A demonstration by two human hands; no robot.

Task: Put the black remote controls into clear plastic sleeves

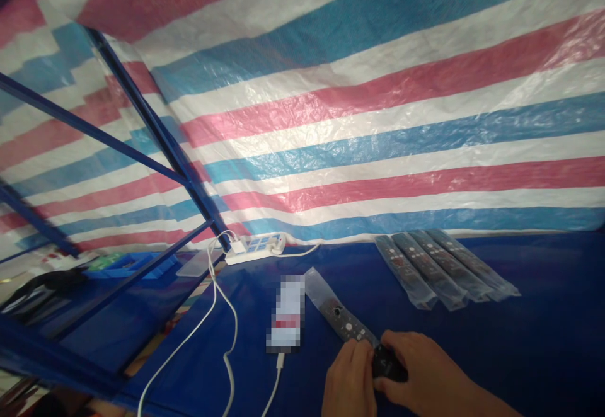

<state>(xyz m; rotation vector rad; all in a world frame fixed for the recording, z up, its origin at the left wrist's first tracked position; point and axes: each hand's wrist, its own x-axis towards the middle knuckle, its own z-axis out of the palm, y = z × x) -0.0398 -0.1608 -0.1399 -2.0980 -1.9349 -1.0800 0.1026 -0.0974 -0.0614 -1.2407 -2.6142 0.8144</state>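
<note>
A black remote control [388, 365] lies at a slant near the front of the blue table, most of it inside a clear plastic sleeve [319, 288]. Its lower end sticks out bare, and the far end of the sleeve is flat. My left hand [348, 379] is closed at the remote's left side, fingers bent over the sleeve. From the right, my right hand [420, 366] grips the bare end between thumb and fingers. Several more sleeved remote controls [420, 266] lie side by side at the back right.
A pixelated phone-like rectangle [286, 313] lies left of the remote, a white cable [280, 361] at its lower end. Behind it sits a white power strip [255, 248]. Blue metal bars [155, 130] stand at left, near a blue tray [135, 266]. Striped sheeting [378, 121] hangs behind.
</note>
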